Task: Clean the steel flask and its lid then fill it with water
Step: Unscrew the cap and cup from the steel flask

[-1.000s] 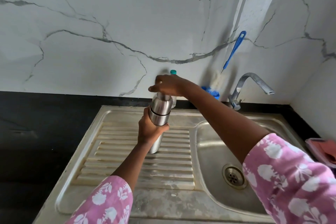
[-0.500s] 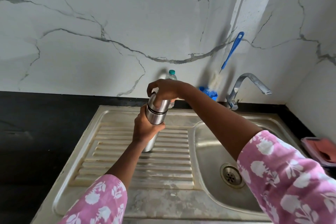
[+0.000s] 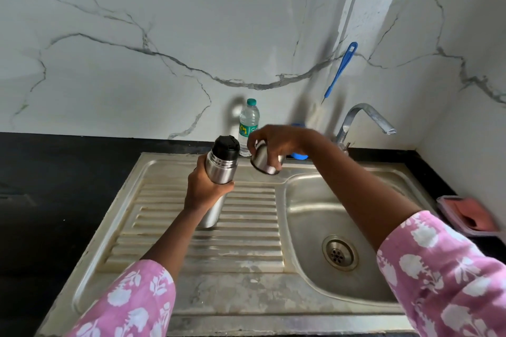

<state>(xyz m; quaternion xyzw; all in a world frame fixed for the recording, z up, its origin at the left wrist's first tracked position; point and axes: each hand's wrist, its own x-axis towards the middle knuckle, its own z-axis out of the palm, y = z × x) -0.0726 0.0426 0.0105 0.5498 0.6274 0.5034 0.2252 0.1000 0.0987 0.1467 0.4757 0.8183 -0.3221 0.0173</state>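
Your right hand (image 3: 276,142) has lifted the steel lid (image 3: 264,163) off the flask (image 3: 219,172) since a moment ago, when it sat screwed on top; the lid is now clear of the flask, held in the air above the far-left corner of the sink basin (image 3: 315,200), tilted with its open mouth turned down and toward you. Your right fingers curl over the lid's top and grasp it. Your left hand (image 3: 204,190) wraps around the flask's middle and keeps it to the left of the basin, leaning slightly away from you, its base down on the ridged drainboard (image 3: 246,227). With the lid off, the flask's black stopper (image 3: 226,148) shows at its top. Behind the basin's far-left corner, a clear water bottle (image 3: 248,123) with a green cap stands against the marble wall. At the far side of the basin rises the tap (image 3: 367,117), its spout reaching over the basin, and a blue brush (image 3: 341,71) leans on the wall above it. To the right of the basin sits a pink tray (image 3: 471,216) holding a pink cloth.
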